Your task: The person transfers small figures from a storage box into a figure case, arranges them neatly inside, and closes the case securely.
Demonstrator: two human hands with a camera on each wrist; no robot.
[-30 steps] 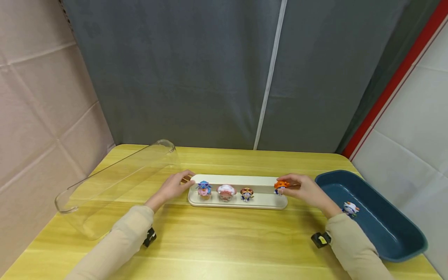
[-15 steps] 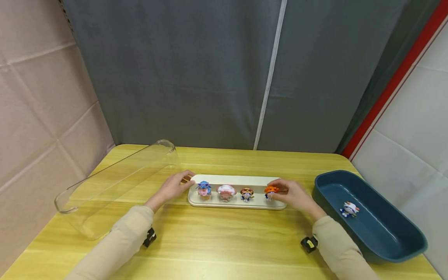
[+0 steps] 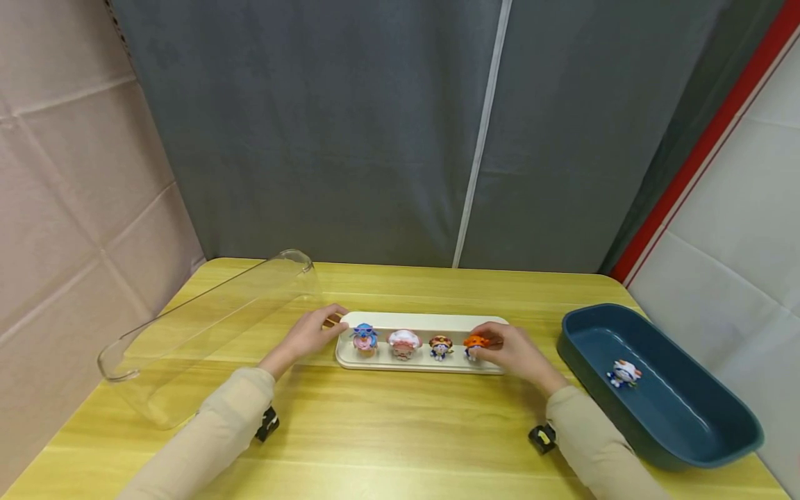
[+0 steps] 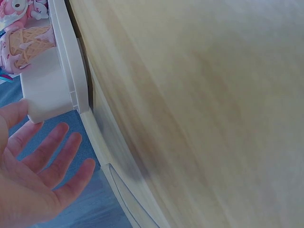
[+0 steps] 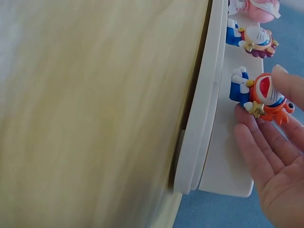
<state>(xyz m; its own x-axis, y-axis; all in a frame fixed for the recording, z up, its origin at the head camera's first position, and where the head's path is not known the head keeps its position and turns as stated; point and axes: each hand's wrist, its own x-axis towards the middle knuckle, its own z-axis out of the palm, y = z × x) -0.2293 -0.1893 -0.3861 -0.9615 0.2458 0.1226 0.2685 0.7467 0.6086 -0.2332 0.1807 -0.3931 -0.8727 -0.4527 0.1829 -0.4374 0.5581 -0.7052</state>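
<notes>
A cream tray (image 3: pixel 428 320) with a raised back stands on the table. My left hand (image 3: pixel 309 332) touches its left end, thumb at the corner and the other fingers (image 4: pixel 59 164) spread and mostly straight. My right hand (image 3: pixel 515 351) pinches a small figurine with an orange crab hat (image 5: pixel 267 95) over the tray's right part, partly covered by the fingers in the head view. To its left stand a figurine with a brown-red hat (image 3: pixel 440 347), a pink figurine with a white top (image 3: pixel 403 344) and a blue-and-pink one on an ice-cream cone (image 4: pixel 31 45).
A dark blue bin (image 3: pixel 700 417) stands at the right, with one white-headed figurine (image 3: pixel 624 373) lying in it. A long clear plastic cover (image 3: pixel 212 312) rests on the left of the table. A grey curtain (image 3: pixel 312 139) hangs behind the table.
My right hand has moved left with the crab-hat figurine, from the tray's right end to beside the brown-red-hatted one, and a little lower. My left hand stays at the tray's left end.
</notes>
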